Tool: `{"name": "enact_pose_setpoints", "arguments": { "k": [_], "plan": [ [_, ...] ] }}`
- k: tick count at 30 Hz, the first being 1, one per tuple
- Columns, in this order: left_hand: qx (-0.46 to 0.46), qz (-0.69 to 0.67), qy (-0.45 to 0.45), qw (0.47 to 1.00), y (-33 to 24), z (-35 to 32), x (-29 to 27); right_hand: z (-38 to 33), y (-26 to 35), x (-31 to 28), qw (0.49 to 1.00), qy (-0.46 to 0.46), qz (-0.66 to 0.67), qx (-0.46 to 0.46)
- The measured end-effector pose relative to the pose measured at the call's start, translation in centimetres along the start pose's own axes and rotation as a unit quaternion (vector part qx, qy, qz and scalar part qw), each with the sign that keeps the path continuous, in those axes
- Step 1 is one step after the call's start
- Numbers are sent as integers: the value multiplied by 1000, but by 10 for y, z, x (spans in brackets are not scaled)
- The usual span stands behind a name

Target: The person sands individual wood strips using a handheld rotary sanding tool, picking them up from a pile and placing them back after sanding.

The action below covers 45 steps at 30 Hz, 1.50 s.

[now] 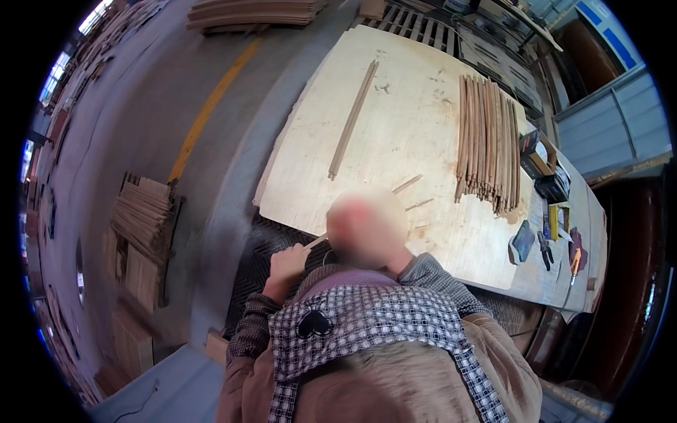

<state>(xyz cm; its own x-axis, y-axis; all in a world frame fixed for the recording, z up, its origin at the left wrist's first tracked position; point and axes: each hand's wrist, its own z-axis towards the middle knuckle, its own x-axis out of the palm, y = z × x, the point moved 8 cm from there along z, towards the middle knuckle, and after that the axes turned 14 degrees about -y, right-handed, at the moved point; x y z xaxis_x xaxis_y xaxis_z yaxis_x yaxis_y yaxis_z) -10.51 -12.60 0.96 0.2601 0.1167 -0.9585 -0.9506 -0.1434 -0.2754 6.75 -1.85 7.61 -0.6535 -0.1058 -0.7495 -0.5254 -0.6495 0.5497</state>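
My left hand [288,266] is closed around the near end of a thin wooden strip [317,241] at the table's front edge. A similar strip end [407,184] shows past a blurred patch and lines up with it. My right hand [399,261] reaches in from the right beside the strip; the blur hides its fingers, so its grip cannot be made out. Both hands are over the near edge of a pale wooden tabletop [296,176]. Farther out on the board lies one long, narrow wooden strip [352,120].
A row of several brown wooden strips [488,141] lies at the right. Beyond it are small boxes [537,155], a yellow box [559,222], black-handled pliers [545,250] and an orange-handled tool [576,262]. Stacked wood pieces [143,218] stand on the floor at left.
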Motion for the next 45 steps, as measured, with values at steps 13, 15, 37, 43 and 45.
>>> {"name": "enact_pose_setpoints", "arguments": {
  "k": [13,15,37,43,45],
  "plan": [
    [-121,-272,163,941,19,3,28,38,-130,-108,969,-19,-105,221],
    [-121,-272,160,941,19,5,30,34,-136,-108,967,-23,-113,227],
    [-35,-54,109,992,-3,9,12,35,-92,-106,968,-9,-98,233],
    [-50,-74,132,987,1,8,9,61,-89,-119,987,-37,-123,97],
    [-53,-92,143,984,6,7,14,41,-87,-99,991,-40,-56,112]
  ]
}}
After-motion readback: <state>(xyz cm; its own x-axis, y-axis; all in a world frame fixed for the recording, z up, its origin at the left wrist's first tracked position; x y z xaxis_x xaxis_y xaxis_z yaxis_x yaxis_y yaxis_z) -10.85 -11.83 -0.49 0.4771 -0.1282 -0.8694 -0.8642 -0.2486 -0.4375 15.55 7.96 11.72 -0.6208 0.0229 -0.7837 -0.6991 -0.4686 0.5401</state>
